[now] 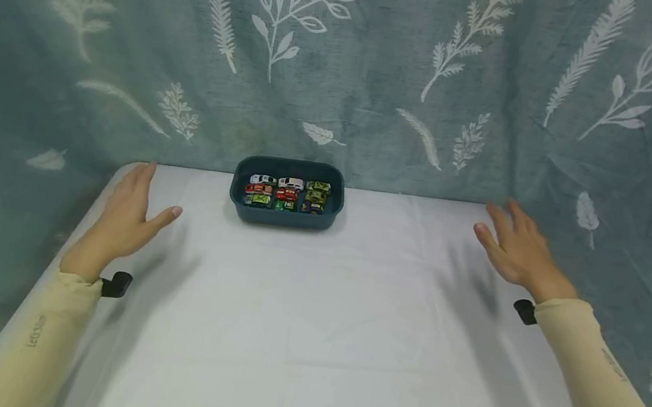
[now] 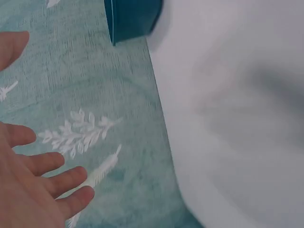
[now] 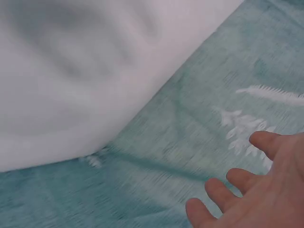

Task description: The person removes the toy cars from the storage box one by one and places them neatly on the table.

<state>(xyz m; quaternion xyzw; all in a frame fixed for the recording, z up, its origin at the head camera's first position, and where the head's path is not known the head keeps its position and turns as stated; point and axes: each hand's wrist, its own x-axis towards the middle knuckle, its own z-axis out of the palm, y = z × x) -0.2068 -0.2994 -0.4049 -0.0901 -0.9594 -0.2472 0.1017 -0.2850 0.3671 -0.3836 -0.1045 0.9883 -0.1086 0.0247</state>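
Observation:
My left hand (image 1: 126,217) hovers over the left side of the white table, fingers extended and thumb spread wide, holding nothing. Over the far right of the table is my right hand (image 1: 513,251), its fingers apart and likewise holding nothing. Between the two, at the table's back edge, stands a dark teal tray (image 1: 284,218) with several small toy cars in rows: white cars (image 1: 291,183), red cars (image 1: 259,189) and green cars (image 1: 318,186) among them. In the left wrist view, spread fingers (image 2: 71,183) show below the tray's end (image 2: 135,21). Spread fingers (image 3: 221,192) also appear in the right wrist view.
A white cloth covers the table (image 1: 296,324), whose back edge meets a green-blue curtain (image 1: 377,64) printed with white leaves. The curtain continues down both sides. A dark wrist camera (image 1: 116,284) juts from the left sleeve, another camera (image 1: 525,311) from the right.

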